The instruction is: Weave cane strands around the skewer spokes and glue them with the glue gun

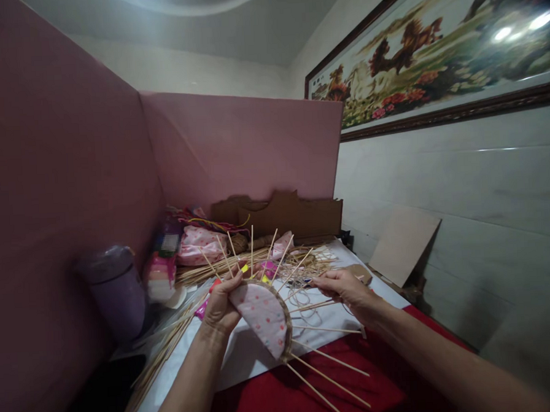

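Observation:
A half-round basket base (266,317), faced with pale pink dotted cloth, is tilted in front of me. Twine wraps its curved rim, and several thin wooden sticks (329,358) fan outward from there. My left hand (222,307) grips its upper left corner, thumb lying on the cloth side. To the right, my right hand (341,288) is closed in a pinch among the stick tips, apart from the rim; what lies between its fingertips is too small to make out. Loose thin cord (302,297) curls on the white sheet behind the sticks.
A white sheet (246,361) covers part of the red tablecloth (248,404). At left stand a purple tumbler (118,294) and bundled sticks (161,362). Behind are a pink dotted cloth bundle (202,243), twine and cardboard (280,218). A board (403,242) leans against the right wall.

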The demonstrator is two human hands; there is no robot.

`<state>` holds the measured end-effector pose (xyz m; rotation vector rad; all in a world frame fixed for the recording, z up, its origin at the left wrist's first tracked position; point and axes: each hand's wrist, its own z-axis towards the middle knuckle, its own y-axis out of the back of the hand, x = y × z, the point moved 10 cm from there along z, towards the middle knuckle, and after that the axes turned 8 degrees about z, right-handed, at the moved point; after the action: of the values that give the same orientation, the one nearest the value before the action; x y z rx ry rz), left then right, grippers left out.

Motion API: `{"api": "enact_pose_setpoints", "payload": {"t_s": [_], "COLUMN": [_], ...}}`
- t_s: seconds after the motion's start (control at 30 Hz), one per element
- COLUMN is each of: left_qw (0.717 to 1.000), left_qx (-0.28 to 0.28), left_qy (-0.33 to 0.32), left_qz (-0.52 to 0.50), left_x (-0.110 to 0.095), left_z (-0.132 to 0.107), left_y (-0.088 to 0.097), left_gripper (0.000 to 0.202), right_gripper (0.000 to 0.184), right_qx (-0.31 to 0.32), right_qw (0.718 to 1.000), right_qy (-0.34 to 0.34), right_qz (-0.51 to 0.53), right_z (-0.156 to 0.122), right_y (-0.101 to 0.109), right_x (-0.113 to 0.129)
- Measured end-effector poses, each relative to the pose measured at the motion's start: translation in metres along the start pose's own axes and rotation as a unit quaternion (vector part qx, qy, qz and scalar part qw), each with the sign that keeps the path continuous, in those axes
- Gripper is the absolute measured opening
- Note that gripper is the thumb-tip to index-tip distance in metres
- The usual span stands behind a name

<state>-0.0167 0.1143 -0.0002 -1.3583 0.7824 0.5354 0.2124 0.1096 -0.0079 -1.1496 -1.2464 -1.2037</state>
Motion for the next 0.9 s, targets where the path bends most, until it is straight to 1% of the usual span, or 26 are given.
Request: {"api": "enact_pose_setpoints", "payload": {"t_s": [0.17,0.3,0.4,0.6,0.77,0.9], "left_qw": [0.999,0.998,0.999,0.999,1.0,1.0], "left_qx": [0.039,0.057,0.049,0.032,0.009,-0.013], "left_qy": [0.005,0.002,0.004,0.013,0.019,0.011], "left_qz": [0.002,0.006,0.01,0.001,-0.002,0.002], "left_x": [0.002,0.003,0.002,0.001,0.002,0.0], "left_z": [0.001,0.002,0.003,0.003,0.006,0.008], "left_y": [-0.005,-0.003,0.0,-0.001,0.006,0.011], "left_gripper": [0.045,0.05,0.049,0.044,0.04,0.04], "right_gripper": [0.03,0.03,0.029,0.031,0.035,0.035], "right_qx": [0.008,0.009,0.015,0.019,0.012,0.005], "right_qw": [1.0,1.0,0.999,0.999,0.999,0.997], "right_qy": [0.005,0.011,0.016,0.03,0.043,0.045], "right_qz": [0.009,0.015,0.023,0.01,-0.023,-0.063], "right_z": [-0.002,-0.004,-0.004,-0.003,-0.007,-0.006], "right_y": [-0.001,-0.002,-0.003,-0.002,-0.002,0.0], "right_x": [0.002,0.005,0.005,0.005,0.014,0.017]}}
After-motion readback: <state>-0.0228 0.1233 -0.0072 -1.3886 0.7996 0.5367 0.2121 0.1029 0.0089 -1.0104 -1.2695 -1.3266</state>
